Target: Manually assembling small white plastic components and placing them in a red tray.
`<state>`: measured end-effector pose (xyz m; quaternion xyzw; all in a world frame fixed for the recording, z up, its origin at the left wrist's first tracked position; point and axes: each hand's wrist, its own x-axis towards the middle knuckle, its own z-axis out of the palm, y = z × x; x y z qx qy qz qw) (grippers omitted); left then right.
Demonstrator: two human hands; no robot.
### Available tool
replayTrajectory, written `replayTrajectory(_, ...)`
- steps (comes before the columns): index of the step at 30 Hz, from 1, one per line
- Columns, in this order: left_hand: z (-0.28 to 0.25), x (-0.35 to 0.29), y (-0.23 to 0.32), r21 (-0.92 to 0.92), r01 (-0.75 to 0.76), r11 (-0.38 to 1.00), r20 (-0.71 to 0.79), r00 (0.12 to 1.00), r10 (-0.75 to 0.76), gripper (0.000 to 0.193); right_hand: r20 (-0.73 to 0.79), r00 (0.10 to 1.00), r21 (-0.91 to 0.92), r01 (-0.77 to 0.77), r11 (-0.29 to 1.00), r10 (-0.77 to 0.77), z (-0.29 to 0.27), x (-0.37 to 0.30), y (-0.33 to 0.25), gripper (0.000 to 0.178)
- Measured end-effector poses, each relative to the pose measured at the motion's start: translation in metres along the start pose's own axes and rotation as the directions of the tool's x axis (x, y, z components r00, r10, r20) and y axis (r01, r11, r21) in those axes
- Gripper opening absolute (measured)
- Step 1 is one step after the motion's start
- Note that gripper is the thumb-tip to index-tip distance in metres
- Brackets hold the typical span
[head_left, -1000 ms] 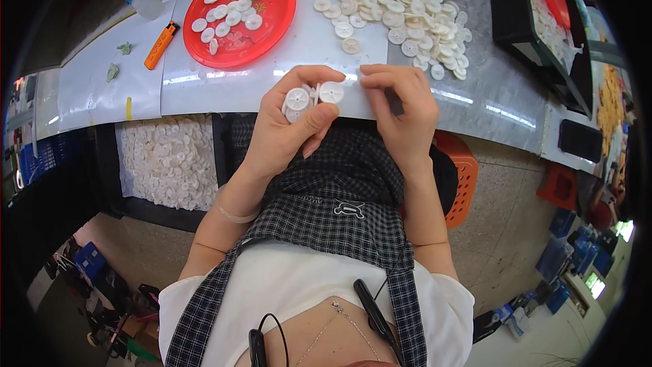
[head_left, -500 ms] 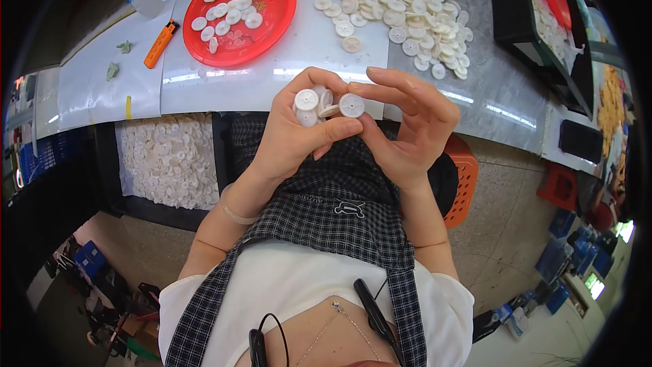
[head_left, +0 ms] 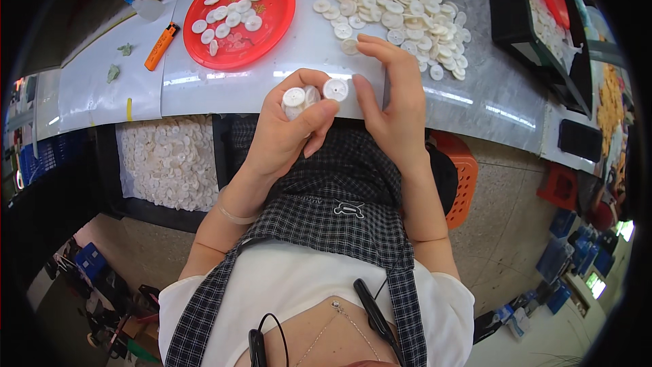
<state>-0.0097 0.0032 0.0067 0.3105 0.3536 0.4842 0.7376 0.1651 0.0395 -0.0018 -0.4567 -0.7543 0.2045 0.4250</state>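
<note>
Several small white plastic gears [head_left: 294, 98] are gathered in my left hand [head_left: 277, 137], which is closed over the table's front edge. Its thumb and fingertips pinch one gear [head_left: 335, 89] with the flat face turned up. Just to the right, my right hand [head_left: 397, 112] is open, fingers apart, holding nothing. Beyond its fingertips spreads a large heap of similar white gears [head_left: 397, 7]. A red round plate [head_left: 234, 58] lies farther left on the table, with several white gears on it.
An orange cutter knife [head_left: 161, 47] and a small bottle [head_left: 148, 8] lie left of the plate. Below the table edge, a black-framed tray holds many white parts [head_left: 168, 163]. A black bin [head_left: 536, 44] stands at right. An orange stool [head_left: 463, 180] is beside my lap.
My right hand has let go of the gear and moved away, its fingers stretching toward the heap. The left hand keeps that gear at its fingertips and has shifted slightly left.
</note>
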Motion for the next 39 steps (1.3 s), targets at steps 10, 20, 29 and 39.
replayTrajectory(10, 0.0, 0.006, 0.002, -0.064, 0.008, 0.998, 0.038, 0.999, -0.006, 0.019, 0.061, 0.992, -0.165, 0.117, 0.979, -0.109, 0.003, -0.005, 0.006, 0.027)
replayTrajectory(20, 0.007, 0.002, 0.001, 0.067, -0.062, 0.996, -0.068, 0.995, 0.066, 0.026, 0.012, 0.999, 0.416, -0.043, 0.908, 0.042, -0.011, -0.007, -0.011, 0.023)
replayTrajectory(29, 0.008, 0.001, -0.002, 0.052, -0.021, 0.998, -0.013, 1.0, 0.022, 0.028, 0.003, 1.0, 0.328, 0.0, 0.945, -0.002, -0.011, -0.009, -0.013, 0.044)
replayTrajectory(39, 0.006, 0.002, -0.001, 0.034, 0.033, 0.999, -0.012, 0.999, -0.033, 0.034, 0.013, 0.999, 0.291, 0.037, 0.956, -0.043, -0.011, -0.01, -0.012, 0.052)
